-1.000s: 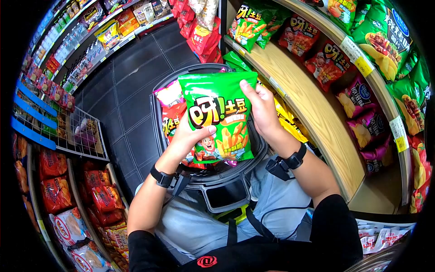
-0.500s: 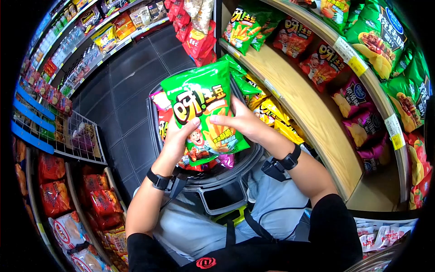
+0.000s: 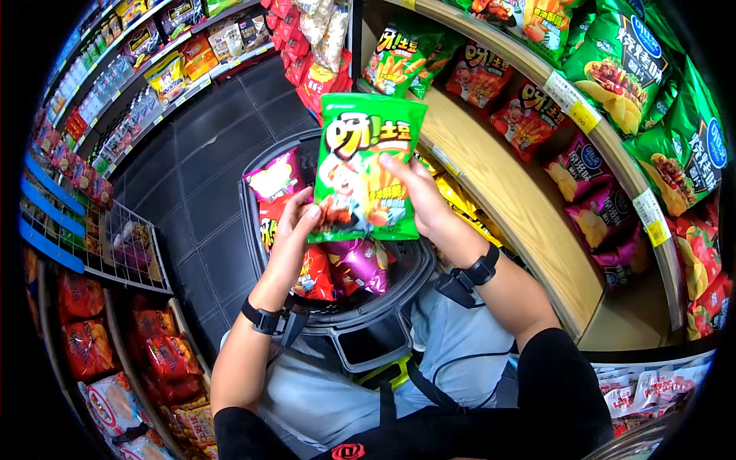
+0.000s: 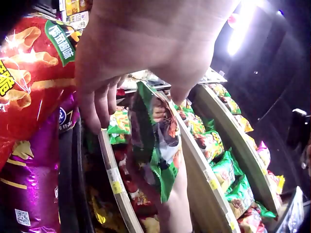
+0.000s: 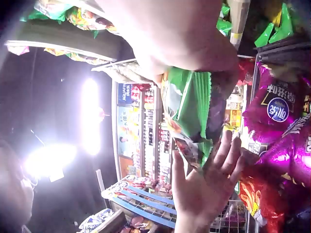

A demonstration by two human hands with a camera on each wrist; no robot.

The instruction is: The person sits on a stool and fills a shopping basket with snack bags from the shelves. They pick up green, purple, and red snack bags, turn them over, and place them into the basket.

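Observation:
A green bag of potato sticks [image 3: 366, 184] stands upright over a dark basket [image 3: 295, 320], its printed front toward me in the head view. My right hand [image 3: 418, 195] grips its right side, thumb across the front. At the lower left edge is my left hand [image 3: 293, 224], its fingers extended and spread from the thumb. The right wrist view shows that left hand [image 5: 206, 187] with palm turned to the bag [image 5: 192, 104]. Below, in the basket, lie purple chip bags [image 3: 362, 264] and red snack bags [image 3: 314, 277].
On the right a wooden shelf [image 3: 521, 222] runs past, with red, green and purple bags above it. Yellow bags [image 3: 464, 207] sit lower, beside the basket. A wire rack [image 3: 134, 249] and shelves of red packets [image 3: 88, 349] stand left. Dark floor tiles [image 3: 218, 153] lie beyond.
The green bag tilted and dipped left, then came back upright and higher. My left hand has loosened from its front to its lower edge. More bags in the basket now show.

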